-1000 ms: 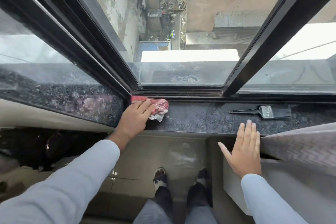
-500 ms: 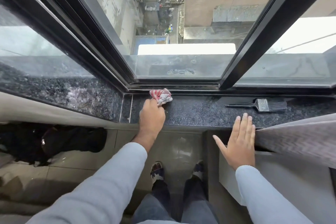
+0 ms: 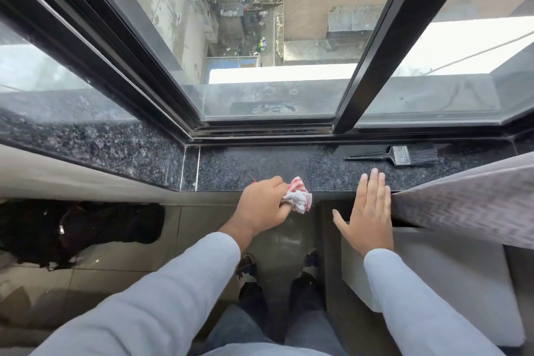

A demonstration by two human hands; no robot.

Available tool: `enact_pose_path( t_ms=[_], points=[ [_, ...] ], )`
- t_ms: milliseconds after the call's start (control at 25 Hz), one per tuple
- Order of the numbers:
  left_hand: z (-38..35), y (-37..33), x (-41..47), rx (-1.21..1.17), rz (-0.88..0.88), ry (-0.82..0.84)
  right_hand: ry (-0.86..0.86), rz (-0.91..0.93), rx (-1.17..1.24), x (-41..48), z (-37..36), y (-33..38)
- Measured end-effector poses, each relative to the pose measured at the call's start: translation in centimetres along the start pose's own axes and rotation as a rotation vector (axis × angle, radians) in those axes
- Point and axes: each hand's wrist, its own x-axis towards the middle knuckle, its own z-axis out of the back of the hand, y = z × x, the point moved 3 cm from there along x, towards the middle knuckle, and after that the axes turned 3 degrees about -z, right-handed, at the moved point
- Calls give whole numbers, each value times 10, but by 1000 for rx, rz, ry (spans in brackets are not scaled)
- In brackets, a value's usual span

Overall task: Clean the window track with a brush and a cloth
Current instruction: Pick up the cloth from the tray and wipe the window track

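Observation:
A crumpled red-and-white cloth [image 3: 297, 196] is bunched in my left hand [image 3: 261, 208], which hovers at the front edge of the dark granite sill [image 3: 289, 166]. My right hand [image 3: 368, 212] lies flat with fingers spread, its fingertips on the sill's front edge, and holds nothing. A black brush [image 3: 400, 155] lies on the sill to the right, bristles pointing right, apart from both hands. The black window track [image 3: 268, 131] runs along the back of the sill, under the sliding frames.
A grey patterned curtain [image 3: 468, 205] hangs at the right, touching my right hand. A dark bag [image 3: 81, 231] sits on the tiled floor at the left. A black frame upright [image 3: 367, 61] stands over the track. My feet are below the sill.
My left hand has pulled the cloth back from the track's corner across the sill to its front edge. The right hand and brush stayed put.

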Motion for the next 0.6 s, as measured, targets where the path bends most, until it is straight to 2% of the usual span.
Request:
enact_pose_path(
  t_ms=[80,120,160,240,400,480,560,600],
  points=[
    [-24,-3,-21,69,-98,267,21,9,1,2,3,0],
    [-35,-3,-39,101,-91,379,33,12,8,2,6,-1],
    [-41,-2,-55,96,-38,420,39,18,20,2,8,-1],
    [-45,3,-69,57,34,377,49,43,42,-5,10,-4],
    [-11,-29,-26,1,-142,135,82,127,118,-60,5,-37],
    [-24,-117,19,-16,-462,214,95,-195,188,-148,-14,-104],
    [-29,-178,39,-20,-609,259,156,-401,245,-216,-41,-138],
    [-25,-191,45,-50,-650,244,166,-445,268,-229,-46,-144]
  ],
)
